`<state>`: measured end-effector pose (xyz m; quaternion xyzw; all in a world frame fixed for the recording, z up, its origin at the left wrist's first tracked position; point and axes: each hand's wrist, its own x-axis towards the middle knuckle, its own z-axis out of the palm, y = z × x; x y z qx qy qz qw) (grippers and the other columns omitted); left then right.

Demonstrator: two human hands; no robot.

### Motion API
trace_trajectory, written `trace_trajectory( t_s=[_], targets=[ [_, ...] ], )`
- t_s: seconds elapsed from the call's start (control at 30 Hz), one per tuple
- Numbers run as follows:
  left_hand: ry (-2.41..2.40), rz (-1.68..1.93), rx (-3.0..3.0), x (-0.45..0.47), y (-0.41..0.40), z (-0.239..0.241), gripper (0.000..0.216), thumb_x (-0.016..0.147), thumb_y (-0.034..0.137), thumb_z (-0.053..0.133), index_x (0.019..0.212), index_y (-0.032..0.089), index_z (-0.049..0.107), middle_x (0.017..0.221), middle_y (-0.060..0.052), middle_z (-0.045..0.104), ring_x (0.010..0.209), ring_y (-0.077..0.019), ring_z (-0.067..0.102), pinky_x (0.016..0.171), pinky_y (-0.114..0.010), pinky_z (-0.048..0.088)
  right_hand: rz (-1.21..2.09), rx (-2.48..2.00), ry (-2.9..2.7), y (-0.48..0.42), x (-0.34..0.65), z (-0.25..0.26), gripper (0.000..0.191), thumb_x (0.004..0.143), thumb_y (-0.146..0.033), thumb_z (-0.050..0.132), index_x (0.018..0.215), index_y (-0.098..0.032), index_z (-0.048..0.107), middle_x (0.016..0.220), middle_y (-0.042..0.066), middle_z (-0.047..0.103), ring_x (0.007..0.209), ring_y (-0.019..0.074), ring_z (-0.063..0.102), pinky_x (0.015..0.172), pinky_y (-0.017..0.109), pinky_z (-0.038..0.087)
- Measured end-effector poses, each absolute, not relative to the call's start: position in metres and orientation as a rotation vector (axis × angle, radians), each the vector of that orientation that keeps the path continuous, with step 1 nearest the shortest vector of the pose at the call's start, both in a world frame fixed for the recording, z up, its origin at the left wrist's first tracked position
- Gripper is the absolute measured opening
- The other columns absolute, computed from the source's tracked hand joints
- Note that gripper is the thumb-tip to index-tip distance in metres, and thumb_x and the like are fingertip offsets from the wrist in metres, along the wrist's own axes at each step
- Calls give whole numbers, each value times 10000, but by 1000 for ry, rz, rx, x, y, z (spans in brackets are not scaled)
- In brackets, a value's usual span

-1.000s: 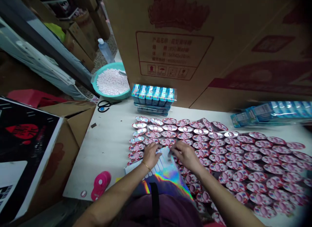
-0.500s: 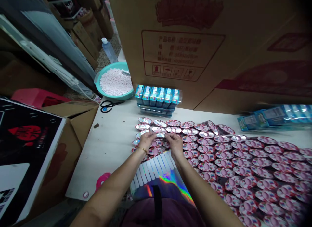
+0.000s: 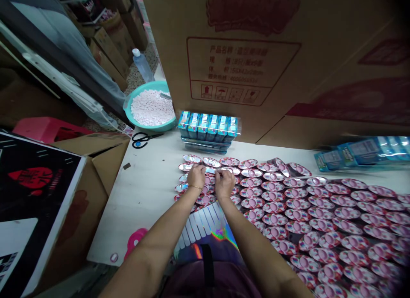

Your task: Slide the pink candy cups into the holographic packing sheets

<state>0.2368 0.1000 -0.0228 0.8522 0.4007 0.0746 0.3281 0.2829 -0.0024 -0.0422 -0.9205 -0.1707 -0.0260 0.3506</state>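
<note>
One pale strip point(image 3: 210, 170), its ends pinched between the closed fingers of the left hand point(image 3: 196, 177) and right hand point(image 3: 224, 182), is at the far left of the oval packs point(image 3: 295, 203) on the desk point(image 3: 150, 170), with a shiny sheet point(image 3: 205, 223) nearer and black scissors point(image 3: 140, 140) farther left.

So my left hand point(image 3: 196, 177) and right hand point(image 3: 224, 183) are over the left end of the rows of packs point(image 3: 296, 204) on the table point(image 3: 150, 178), a strip point(image 3: 210, 170) between them. Label sheet point(image 3: 206, 223)'s just nearer me than my grip. Straight past my grip sits a bundle of boxes point(image 3: 209, 128), big carton point(image 3: 250, 67) behind it. Scissors point(image 3: 143, 139) are off to the left, basin point(image 3: 160, 127) beyond them, bottle point(image 3: 143, 66) behind that. Most packs spread out to my right.
</note>
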Motion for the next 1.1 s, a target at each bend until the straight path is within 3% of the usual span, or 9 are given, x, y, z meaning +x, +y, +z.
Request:
trace_trajectory(
  t_s=[0.3, 0.43, 0.57, 0.7, 0.93, 1.1],
  targets=[
    [1111, 223, 2231, 241, 98, -25, 133, 744, 177, 538, 863, 154, 593, 932, -67, 562, 830, -151, 541, 771, -258, 407, 24, -2522, -480, 2, 289, -36, 125, 769, -224, 494, 802, -180, 606, 804, 50, 593, 823, 206, 453, 711, 307, 262],
    [1080, 265, 2219, 235, 103, -15, 182, 760, 116, 465, 907, 147, 569, 948, -79, 548, 856, -160, 531, 788, -272, 403, 75, -2455, -544, -19, 305, -23, 181, 790, -217, 449, 830, -176, 620, 821, 58, 594, 815, 199, 481, 714, 309, 307],
    [753, 287, 2294, 202, 89, -3, 198, 819, 202, 406, 899, 175, 585, 928, -63, 543, 897, -168, 508, 823, -287, 387, 77, -2309, -920, -76, 318, -12, 251, 841, -232, 391, 942, -194, 618, 863, 60, 576, 842, 190, 499, 757, 317, 360],
    [503, 29, 2380, 165, 50, -3, 184, 752, 339, 546, 851, 189, 588, 883, -55, 530, 896, -202, 481, 820, -334, 379, 249, -2269, -1358, -116, 307, -6, 271, 858, -222, 398, 1045, -231, 593, 951, 66, 571, 888, 196, 494, 782, 333, 377],
    [605, -32, 2406, 150, 23, -10, 250, 750, 251, 545, 995, 203, 539, 995, -61, 522, 968, -211, 467, 850, -366, 373, 348, -2235, -1678, -109, 275, -4, 369, 822, -293, 504, 1187, -245, 491, 1137, 78, 531, 999, 237, 459, 816, 375, 371],
    [790, 149, 2239, 78, 36, 2, 282, 791, 291, 470, 1056, 201, 506, 1062, -74, 526, 1037, -211, 474, 910, -370, 373, 372, -2373, -1325, -151, 269, -8, 267, 834, -304, 469, 1056, -195, 570, 929, 81, 596, 884, 213, 519, 795, 357, 391]
  ],
)
